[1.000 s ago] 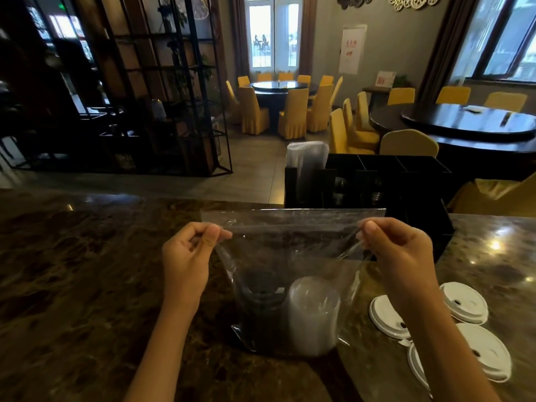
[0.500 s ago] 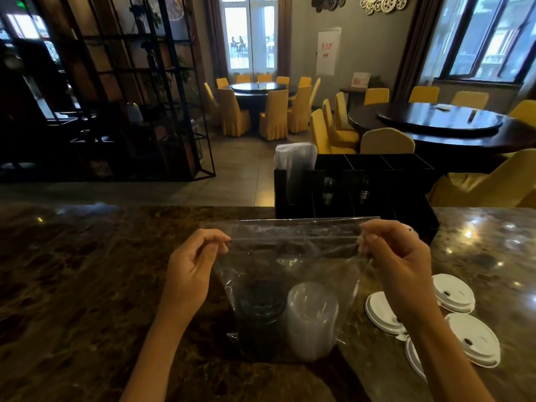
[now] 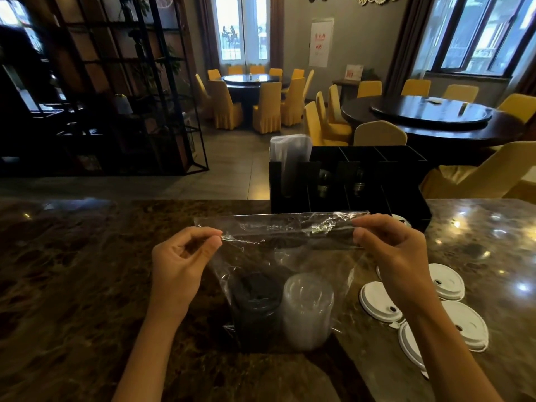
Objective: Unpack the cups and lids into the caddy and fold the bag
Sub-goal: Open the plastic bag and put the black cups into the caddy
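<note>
Single head cam, wide-angle — looks forward and down over the table (image 3: 72,271), hands close in the lower frame, dining room beyond. No second view.

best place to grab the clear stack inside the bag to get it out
Take the clear stack around its upper end, reaching down from above through the mouth of the bag. It stands upright on the counter with the dark stack close on its left, so its top and right side look freest. Both the left hand and right hand are pinching the bag's top edge; one would have to let go.
</note>
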Tool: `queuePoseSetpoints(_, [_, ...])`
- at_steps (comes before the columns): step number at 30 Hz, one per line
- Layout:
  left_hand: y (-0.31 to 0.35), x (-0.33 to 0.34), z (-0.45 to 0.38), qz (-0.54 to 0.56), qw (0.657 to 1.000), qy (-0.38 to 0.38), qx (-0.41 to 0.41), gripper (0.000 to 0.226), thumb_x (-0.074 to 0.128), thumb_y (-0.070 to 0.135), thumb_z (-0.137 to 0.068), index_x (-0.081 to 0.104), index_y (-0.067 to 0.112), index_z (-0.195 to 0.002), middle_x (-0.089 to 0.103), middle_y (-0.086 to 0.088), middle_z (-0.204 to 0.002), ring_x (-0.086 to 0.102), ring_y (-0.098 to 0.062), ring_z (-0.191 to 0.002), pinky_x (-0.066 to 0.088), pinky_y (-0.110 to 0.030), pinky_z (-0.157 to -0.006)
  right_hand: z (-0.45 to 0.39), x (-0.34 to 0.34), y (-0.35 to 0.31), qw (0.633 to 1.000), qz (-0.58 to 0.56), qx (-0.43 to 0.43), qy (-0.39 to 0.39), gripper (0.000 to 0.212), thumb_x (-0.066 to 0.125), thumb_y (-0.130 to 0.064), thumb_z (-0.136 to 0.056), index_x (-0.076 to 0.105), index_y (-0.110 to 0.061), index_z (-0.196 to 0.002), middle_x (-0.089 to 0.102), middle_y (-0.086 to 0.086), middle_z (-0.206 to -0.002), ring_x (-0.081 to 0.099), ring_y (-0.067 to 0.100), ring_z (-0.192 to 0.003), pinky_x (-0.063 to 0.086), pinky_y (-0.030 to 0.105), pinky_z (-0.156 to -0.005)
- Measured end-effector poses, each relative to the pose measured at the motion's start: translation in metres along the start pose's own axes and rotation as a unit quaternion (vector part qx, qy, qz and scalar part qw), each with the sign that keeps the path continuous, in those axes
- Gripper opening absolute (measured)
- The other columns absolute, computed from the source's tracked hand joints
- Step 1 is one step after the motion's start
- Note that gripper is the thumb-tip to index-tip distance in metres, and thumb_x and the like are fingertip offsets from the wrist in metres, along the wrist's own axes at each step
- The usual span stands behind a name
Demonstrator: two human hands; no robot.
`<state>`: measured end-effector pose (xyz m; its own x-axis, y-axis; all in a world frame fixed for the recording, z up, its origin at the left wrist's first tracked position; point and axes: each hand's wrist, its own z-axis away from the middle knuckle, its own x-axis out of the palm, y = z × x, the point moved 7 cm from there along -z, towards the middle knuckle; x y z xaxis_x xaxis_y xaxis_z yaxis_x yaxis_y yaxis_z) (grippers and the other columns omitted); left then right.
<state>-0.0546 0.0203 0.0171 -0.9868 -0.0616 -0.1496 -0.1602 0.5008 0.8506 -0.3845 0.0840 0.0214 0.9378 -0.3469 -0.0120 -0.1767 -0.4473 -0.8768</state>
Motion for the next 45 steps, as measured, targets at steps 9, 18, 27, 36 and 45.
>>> queuePoseSetpoints(9, [0.014, 0.001, -0.005, -0.002, 1.0, 0.006, 0.028, 0.011, 0.065, 0.022, -0.092, 0.07, 0.012, -0.092, 0.069, 0.008, -0.11, 0.066, -0.011, -0.103, 0.053, -0.017, -0.084, -0.002, 0.003, -0.003, 1.0, -0.01, -0.008, 0.002, 0.009, 0.064, -0.018, -0.093, 0.071, -0.013, -0.093, 0.066, 0.009, -0.089, 0.063, 0.028, -0.086, 0.054, 0.04, -0.079])
queuePoseSetpoints(18, [0.033, 0.001, -0.011, 0.052, 0.998, 0.015, 0.036, 0.008, 0.063, 0.016, -0.091, 0.07, 0.018, -0.091, 0.073, 0.003, -0.108, 0.067, -0.013, -0.106, 0.053, -0.017, -0.085, -0.016, 0.004, -0.014, 0.999, 0.029, -0.006, 0.042, 0.02, 0.06, -0.018, -0.097, 0.069, -0.003, -0.088, 0.067, -0.004, -0.111, 0.065, 0.023, -0.103, 0.055, 0.053, -0.092])
queuePoseSetpoints(27, [0.032, 0.004, -0.014, 0.073, 0.996, 0.04, 0.017, 0.013, 0.061, 0.011, -0.092, 0.069, 0.02, -0.089, 0.075, 0.005, -0.096, 0.069, -0.013, -0.097, 0.053, -0.019, -0.085, -0.021, 0.007, -0.011, 0.997, -0.024, 0.038, 0.07, 0.02, 0.057, -0.027, -0.098, 0.074, -0.018, -0.094, 0.075, -0.007, -0.095, 0.071, 0.014, -0.096, 0.059, 0.028, -0.085])
queuePoseSetpoints(36, [0.041, 0.005, -0.023, 0.048, 0.993, 0.105, 0.034, 0.011, 0.061, 0.018, -0.096, 0.064, 0.024, -0.088, 0.073, 0.006, -0.079, 0.069, -0.01, -0.076, 0.053, -0.016, -0.072, -0.029, 0.011, -0.023, 0.995, -0.007, 0.037, 0.091, 0.026, 0.051, -0.024, -0.103, 0.067, -0.01, -0.087, 0.07, -0.006, -0.077, 0.068, 0.01, -0.08, 0.06, 0.027, -0.076])
queuePoseSetpoints(45, [0.058, 0.004, -0.038, 0.043, 0.995, 0.079, 0.052, 0.011, 0.061, 0.014, -0.096, 0.07, 0.009, -0.101, 0.076, 0.001, -0.085, 0.073, -0.011, -0.08, 0.055, -0.017, -0.071, -0.026, 0.005, -0.097, 0.972, 0.152, -0.09, 0.154, 0.011, 0.054, -0.013, -0.101, 0.063, -0.006, -0.103, 0.065, 0.007, -0.092, 0.061, 0.009, -0.084, 0.054, 0.03, -0.079])
